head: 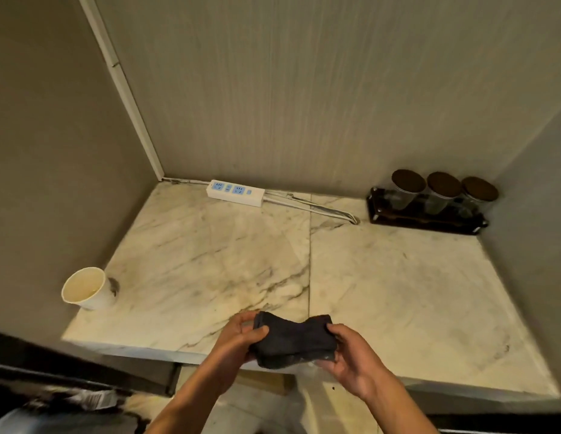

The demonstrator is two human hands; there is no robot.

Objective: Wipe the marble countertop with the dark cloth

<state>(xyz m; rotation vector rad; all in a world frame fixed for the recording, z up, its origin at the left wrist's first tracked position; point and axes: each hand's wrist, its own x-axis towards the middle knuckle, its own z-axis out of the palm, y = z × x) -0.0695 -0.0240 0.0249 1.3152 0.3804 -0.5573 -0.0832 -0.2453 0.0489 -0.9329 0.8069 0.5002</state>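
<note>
The dark cloth [293, 341] is folded into a thick pad and held just above the front edge of the marble countertop [398, 292]. My left hand [238, 338] grips its left end with the thumb on top. Its right end sits in my right hand [351, 355], fingers curled under it. The white marble has grey veins and a seam running front to back near the middle.
A white paper cup [85, 288] stands at the counter's left edge against the wall. A white power strip [235, 192] with its cable lies at the back. A dark tray [426, 219] holding three lidded jars [442, 192] fills the back right corner. Walls close three sides.
</note>
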